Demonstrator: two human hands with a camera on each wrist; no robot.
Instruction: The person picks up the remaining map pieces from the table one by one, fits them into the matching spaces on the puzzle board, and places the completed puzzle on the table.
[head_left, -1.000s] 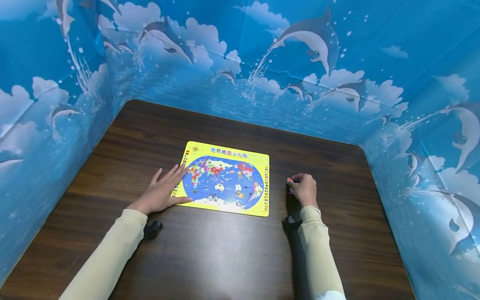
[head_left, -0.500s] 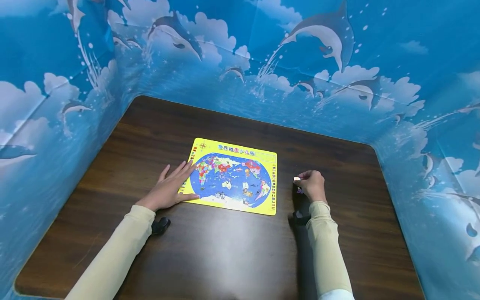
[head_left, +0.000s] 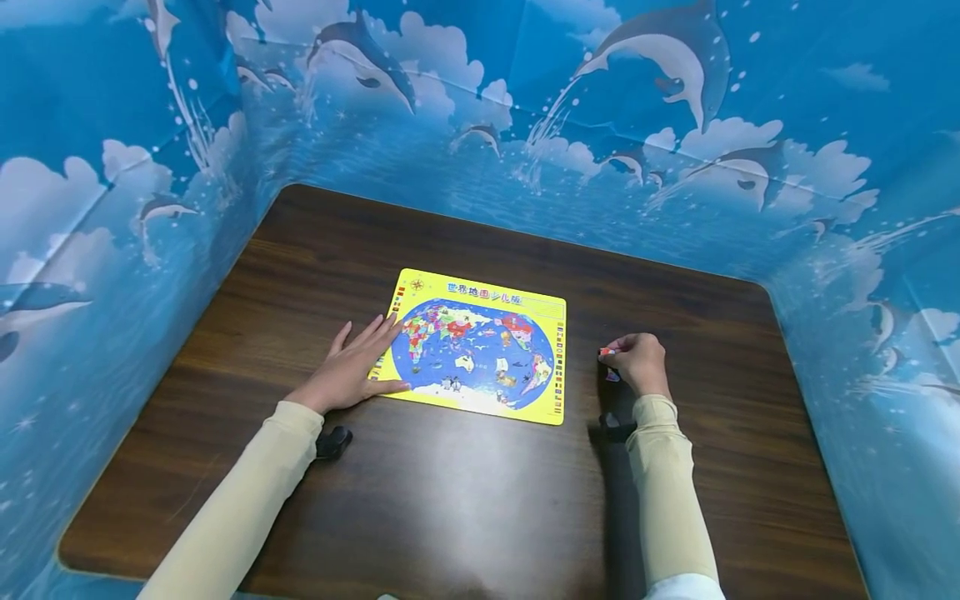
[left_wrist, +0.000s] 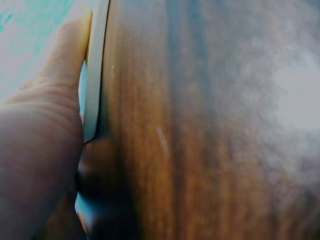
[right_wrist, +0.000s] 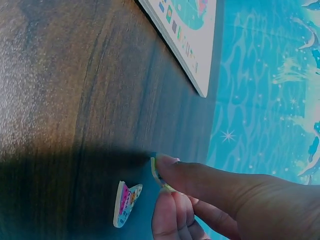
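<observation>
A yellow-bordered world map puzzle board [head_left: 480, 346] with Chinese lettering lies on the table. My left hand [head_left: 347, 372] rests on its left edge, fingers spread and straight; the left wrist view shows the thumb along the board's edge. Right of the board, my right hand [head_left: 639, 363] pinches a small puzzle piece [head_left: 606, 352] between thumb and fingertips. In the right wrist view this piece [right_wrist: 153, 171] is seen edge-on, mostly covered by the thumb. A second, pink and light-blue puzzle piece [right_wrist: 126, 204] lies on the table just below that hand.
The dark wood table [head_left: 465, 517] has rounded corners. Blue dolphin-printed cloth [head_left: 420, 183] hangs around its back and sides. Black devices sit at the left wrist [head_left: 333, 442] and the right wrist [head_left: 617, 425]. A pale object pokes in at the bottom edge.
The head view has swung, so everything sits further right and slightly higher. The pinched piece showed orange, then white, and orange again now. The left hand keeps its place on the board.
</observation>
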